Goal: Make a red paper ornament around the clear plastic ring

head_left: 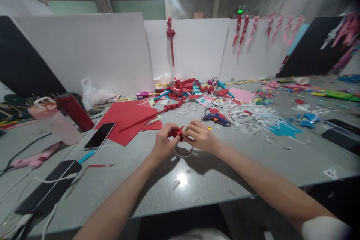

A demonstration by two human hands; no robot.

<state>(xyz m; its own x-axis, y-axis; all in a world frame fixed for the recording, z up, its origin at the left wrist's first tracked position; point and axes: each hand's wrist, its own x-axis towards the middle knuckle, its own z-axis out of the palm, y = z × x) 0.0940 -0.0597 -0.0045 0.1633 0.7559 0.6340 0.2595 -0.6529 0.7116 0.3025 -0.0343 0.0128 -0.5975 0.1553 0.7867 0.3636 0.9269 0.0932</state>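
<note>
A small red folded piece [180,134] is held between my two hands above the grey table [157,195]. My left hand [165,140] grips its left side with thumb and fingers. On its right side, my right hand [199,135] pinches it with the fingertips. A thin pale ring [183,153] hangs or lies just below the piece; whether it is attached cannot be told. Red sheets [128,118] lie to the left, beyond my left hand. A blue glue gun [216,118] rests on the table beyond my right hand.
At the left are a phone [99,136], a black power strip [50,187], a pink bottle [54,122] and a red flask [75,112]. White strips [250,114] are heaped at the right. Red braided decorations [182,86] lie near the white boards [194,52].
</note>
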